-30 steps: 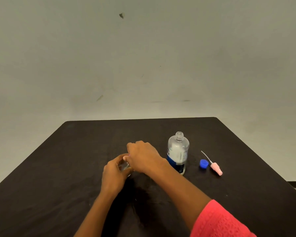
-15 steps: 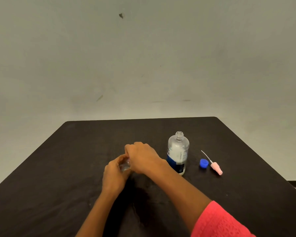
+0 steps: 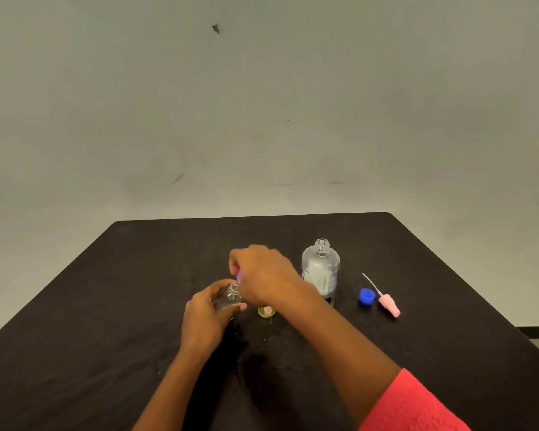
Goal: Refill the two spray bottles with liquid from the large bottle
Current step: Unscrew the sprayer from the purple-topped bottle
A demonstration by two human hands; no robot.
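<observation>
My left hand (image 3: 206,315) grips a small clear spray bottle (image 3: 231,298) near the middle of the black table (image 3: 106,306). Just above its open neck, my right hand (image 3: 262,275) pinches a purple-pink spray top (image 3: 239,276), mostly hidden by the fingers. A second small bottle (image 3: 266,311) with yellowish liquid stands under my right wrist, partly covered. The large clear bottle (image 3: 321,272) with a blue-and-white label stands uncapped to the right.
A blue cap (image 3: 367,297) lies right of the large bottle. Beside it lies a pink spray head (image 3: 388,303) with its thin tube pointing away. A pale wall rises behind the table's far edge.
My right hand has risen off the small bottle with the spray top, and the bottle's open neck now shows. The second small bottle has come into view under my wrist.
</observation>
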